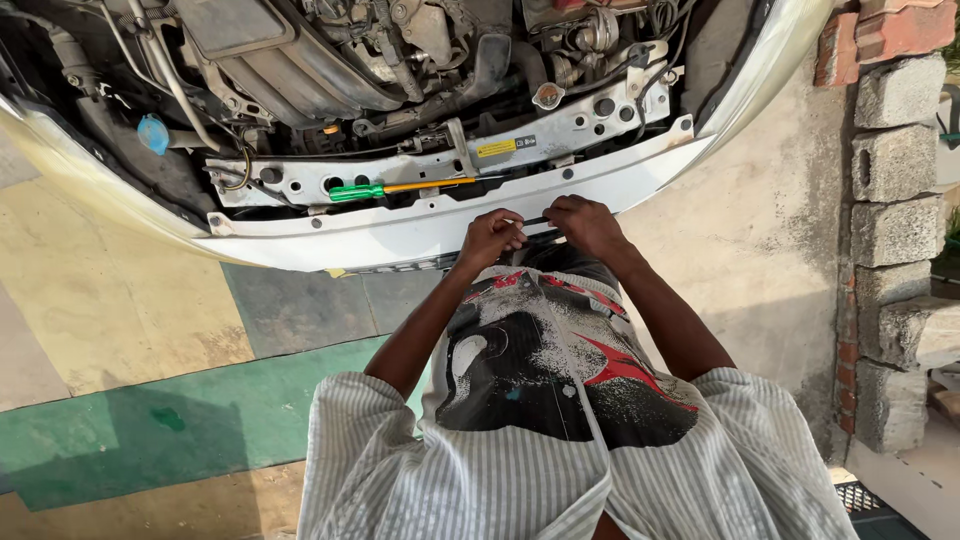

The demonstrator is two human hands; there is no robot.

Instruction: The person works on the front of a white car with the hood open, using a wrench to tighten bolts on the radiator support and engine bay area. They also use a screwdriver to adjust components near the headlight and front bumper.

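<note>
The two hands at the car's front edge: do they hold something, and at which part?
Left hand and right hand hold a thin dark piece by its two ends; its kind cannot be told.

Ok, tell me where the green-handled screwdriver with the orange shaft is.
In the head view, the green-handled screwdriver lies flat on the white front panel of the open engine bay, left of and above both hands, touching neither.
</note>
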